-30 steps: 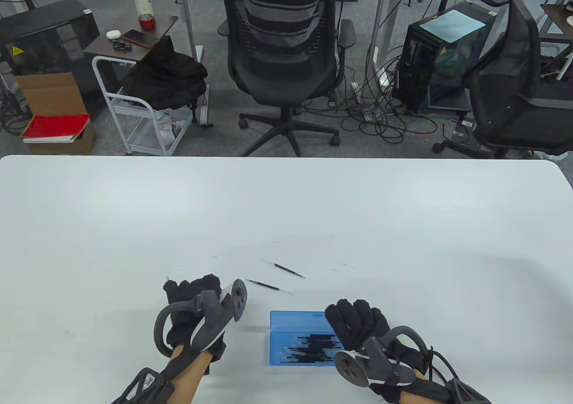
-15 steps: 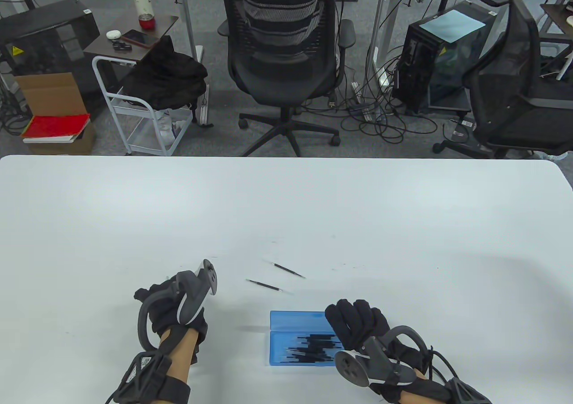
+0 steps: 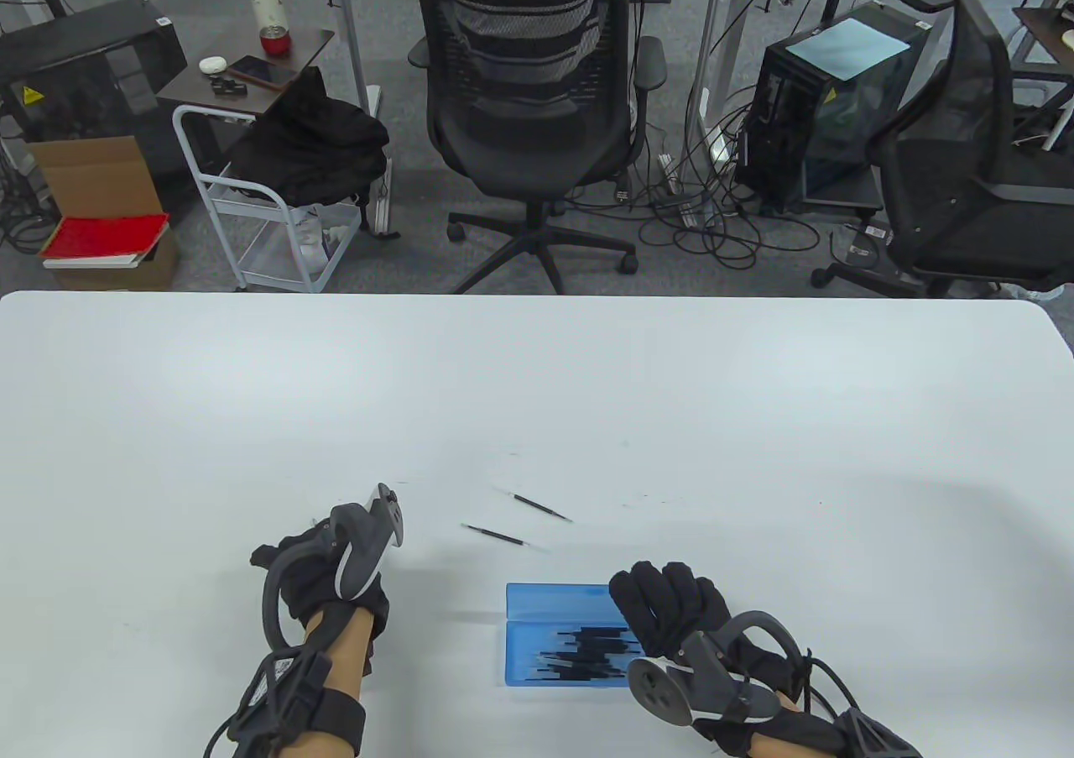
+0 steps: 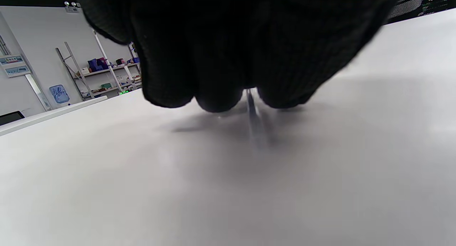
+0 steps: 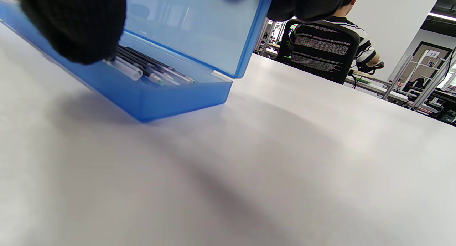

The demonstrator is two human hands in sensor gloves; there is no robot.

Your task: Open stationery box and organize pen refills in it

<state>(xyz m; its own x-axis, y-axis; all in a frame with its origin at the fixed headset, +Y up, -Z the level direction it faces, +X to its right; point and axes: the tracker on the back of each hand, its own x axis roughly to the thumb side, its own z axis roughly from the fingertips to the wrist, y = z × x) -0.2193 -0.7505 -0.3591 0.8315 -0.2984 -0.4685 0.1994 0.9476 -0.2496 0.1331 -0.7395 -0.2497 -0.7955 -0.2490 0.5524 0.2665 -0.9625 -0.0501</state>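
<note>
Holding the box (image 3: 554,632) lid up near the counter's (image 3: 537,389) front edge, right hand (image 3: 671,611); left hand (image 3: 323,569) pinches a refill (image 4: 252,112).

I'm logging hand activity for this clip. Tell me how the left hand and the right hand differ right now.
The left hand sits away from the blue box, fingers curled down onto the table around a thin refill; the right hand grips the box's raised lid. The left hand works on bare table; the right hand steadies the box of refills. Both wear black gloves with trackers.
</note>
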